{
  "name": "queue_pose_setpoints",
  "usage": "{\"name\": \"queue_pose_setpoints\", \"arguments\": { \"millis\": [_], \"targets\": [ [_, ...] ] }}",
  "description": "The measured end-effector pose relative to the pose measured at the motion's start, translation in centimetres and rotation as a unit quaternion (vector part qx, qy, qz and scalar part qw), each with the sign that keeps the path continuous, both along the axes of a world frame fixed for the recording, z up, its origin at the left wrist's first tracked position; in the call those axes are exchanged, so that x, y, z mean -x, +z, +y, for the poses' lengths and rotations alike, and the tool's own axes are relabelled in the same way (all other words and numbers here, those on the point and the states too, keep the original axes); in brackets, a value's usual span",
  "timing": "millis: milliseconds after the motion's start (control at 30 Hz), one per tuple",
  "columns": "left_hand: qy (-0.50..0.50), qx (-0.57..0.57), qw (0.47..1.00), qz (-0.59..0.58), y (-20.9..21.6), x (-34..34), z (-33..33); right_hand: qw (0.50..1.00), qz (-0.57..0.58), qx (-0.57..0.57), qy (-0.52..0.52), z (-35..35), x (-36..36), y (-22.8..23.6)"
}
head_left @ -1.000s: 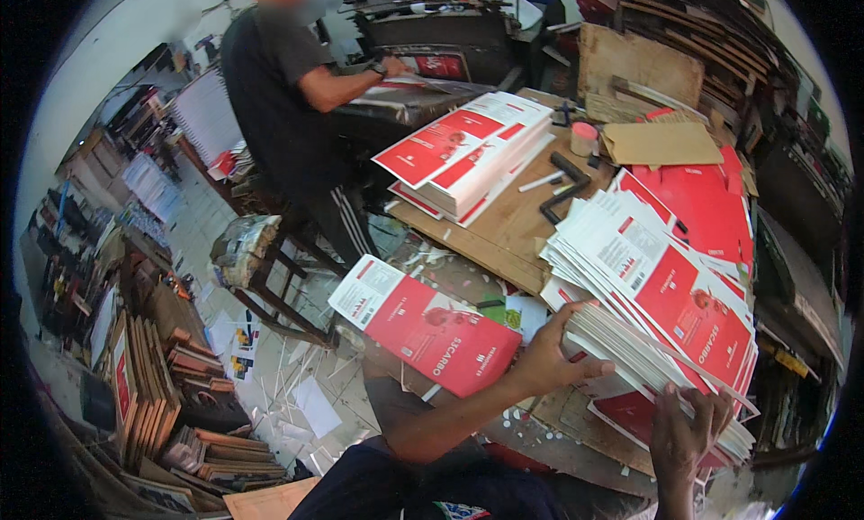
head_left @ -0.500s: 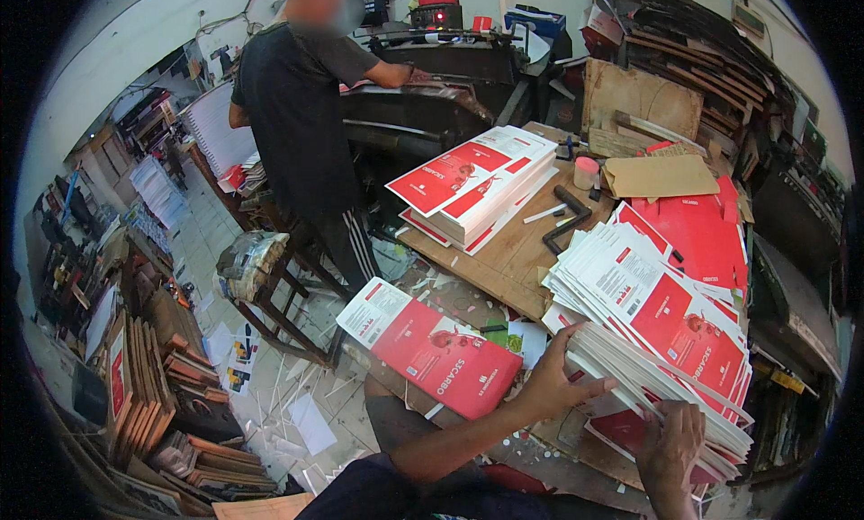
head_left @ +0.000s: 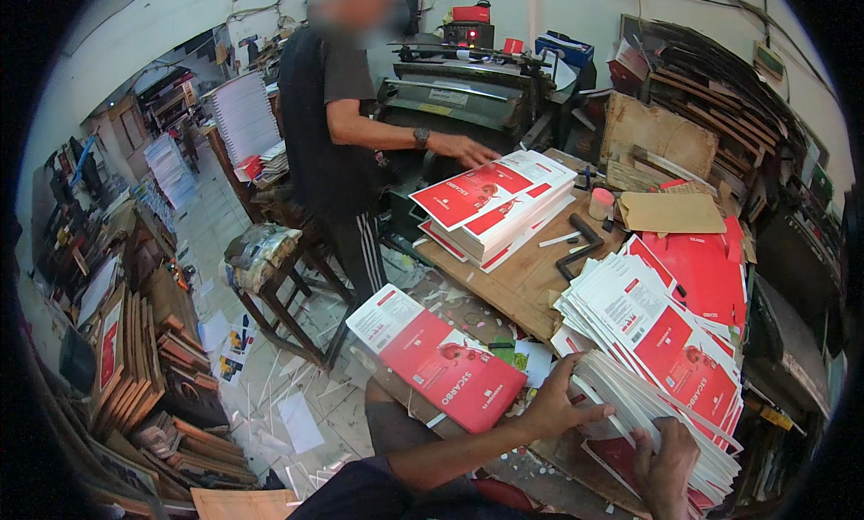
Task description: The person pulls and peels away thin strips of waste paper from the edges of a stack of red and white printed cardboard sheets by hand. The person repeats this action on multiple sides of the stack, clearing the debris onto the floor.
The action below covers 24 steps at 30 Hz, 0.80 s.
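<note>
Table of brown wood (head_left: 517, 295), bearing, at its near right, one thick, fanned stack of red-and-white printed sheets (head_left: 670, 354). Left hand (head_left: 553, 407), bare, clasping the stack's left end, thumb apart from fingers; right hand (head_left: 668, 461), bare, fingers bent against the near edge, pinch not determinable. Handling, by judgement: best with even, light pressure from both, corners kept from bending.

Soft, diffuse light around us; the wall (head_left: 576, 7) palest, the left-hand boards (head_left: 135, 367) duller; edges bow into black (a co-worker's head (head_left: 357, 13) is blurred).
</note>
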<state>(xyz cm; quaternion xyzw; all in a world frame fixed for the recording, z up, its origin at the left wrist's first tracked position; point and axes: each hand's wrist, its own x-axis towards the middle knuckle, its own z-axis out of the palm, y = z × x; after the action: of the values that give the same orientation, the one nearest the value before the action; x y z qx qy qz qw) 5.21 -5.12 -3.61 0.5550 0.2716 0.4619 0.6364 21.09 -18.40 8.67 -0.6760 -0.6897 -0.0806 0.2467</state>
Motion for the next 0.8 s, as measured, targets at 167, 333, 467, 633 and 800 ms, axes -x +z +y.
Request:
{"name": "queue_pose_setpoints", "arguments": {
  "millis": [167, 333, 467, 633, 800],
  "targets": [
    [-0.007, -0.031, 0.999, -0.007, 0.2, 0.1, 0.0, 0.994, 0.09, 0.063, -0.02, 0.1, -0.1, 2.3],
    [-0.012, -0.014, 1.0, 0.002, 0.9, 0.4, -0.1, 0.984, 0.128, 0.122, -0.02, 1.1, -1.4, 3.8],
    [-0.019, -0.006, 1.0, 0.014, 1.1, 0.6, 0.3, 0.95, 0.257, 0.167, 0.051, 1.8, -2.8, 4.0],
    [-0.032, -0.017, 0.999, 0.007, 1.7, 0.8, 0.6, 0.958, 0.198, 0.2, 0.049, 1.2, -3.7, 4.4],
    [0.038, -0.107, 0.994, 0.004, 2.6, 0.0, -0.3, 0.975, 0.138, 0.168, 0.055, 0.4, -3.7, 3.1]
  ]
}}
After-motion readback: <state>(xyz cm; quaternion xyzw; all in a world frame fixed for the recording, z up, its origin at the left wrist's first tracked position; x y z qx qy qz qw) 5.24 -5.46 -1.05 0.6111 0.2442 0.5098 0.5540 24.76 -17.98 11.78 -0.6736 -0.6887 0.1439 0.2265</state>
